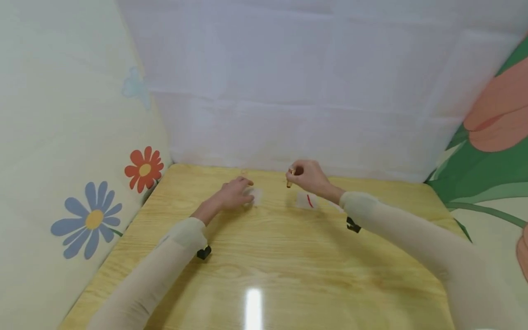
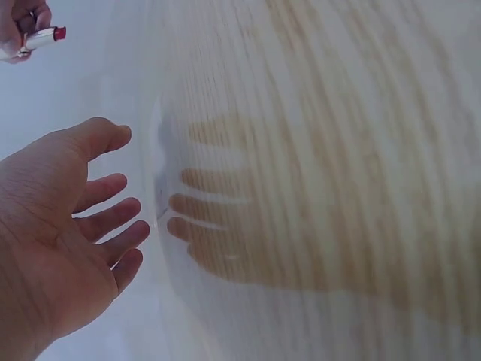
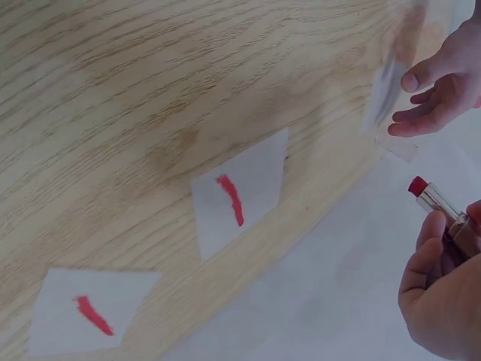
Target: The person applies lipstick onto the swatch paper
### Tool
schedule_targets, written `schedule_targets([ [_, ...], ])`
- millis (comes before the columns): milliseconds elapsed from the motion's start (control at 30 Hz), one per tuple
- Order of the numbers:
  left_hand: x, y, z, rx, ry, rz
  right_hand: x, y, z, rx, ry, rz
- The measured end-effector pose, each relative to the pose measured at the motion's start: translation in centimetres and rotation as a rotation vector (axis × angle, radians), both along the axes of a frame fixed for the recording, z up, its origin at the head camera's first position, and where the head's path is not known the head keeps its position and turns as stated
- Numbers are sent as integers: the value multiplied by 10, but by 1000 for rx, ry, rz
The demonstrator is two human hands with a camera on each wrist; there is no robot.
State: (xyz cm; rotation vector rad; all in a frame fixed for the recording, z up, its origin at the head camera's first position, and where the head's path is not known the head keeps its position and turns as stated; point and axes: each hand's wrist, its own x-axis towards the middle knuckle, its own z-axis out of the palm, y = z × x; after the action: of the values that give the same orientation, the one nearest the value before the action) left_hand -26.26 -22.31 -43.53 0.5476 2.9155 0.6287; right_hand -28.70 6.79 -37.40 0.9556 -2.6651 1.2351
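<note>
A: Right hand (image 3: 451, 301)?
B: Lower right, right-wrist frame. Fingers pinching one lipstick (image 3: 440, 201) by its base, probably to spare the red tip (image 3: 418, 186).
A: Left hand (image 3: 447, 83)?
B: Upper right. Fingers spread, unladen, near another slip (image 1: 257, 197); contact unclear.
A: Centre slip (image 3: 263, 188), lower-left slip (image 3: 56, 316)?
B: Red-streaked, apart, presumably against smearing.

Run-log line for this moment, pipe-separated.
right hand: holds uncapped lipstick | two papers: one red streak each | left hand: empty, near third paper
</note>
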Motion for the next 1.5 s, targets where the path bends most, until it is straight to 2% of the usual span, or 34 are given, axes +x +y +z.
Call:
schedule_targets([
  [367,5,-14,-2,-13,-18,8,-5,-29,-12,-59,-27,34],
  [600,7,-20,-4,16,-19,16,-8,-46,-19,-66,-61,25],
  [900,7,-22,-8,40,0,-12,-9,-66,-34,-74,-123,-9],
  [1167,9,-24,-8,34,6,0,-13,-85,-47,-115,-133,7],
  [1333,9,-25,-8,37,4,9,-15,-97,-58,-153,-180,44],
  [1500,7,-24,-9,45,6,7,-16,-109,-65,-149,-169,32],
])
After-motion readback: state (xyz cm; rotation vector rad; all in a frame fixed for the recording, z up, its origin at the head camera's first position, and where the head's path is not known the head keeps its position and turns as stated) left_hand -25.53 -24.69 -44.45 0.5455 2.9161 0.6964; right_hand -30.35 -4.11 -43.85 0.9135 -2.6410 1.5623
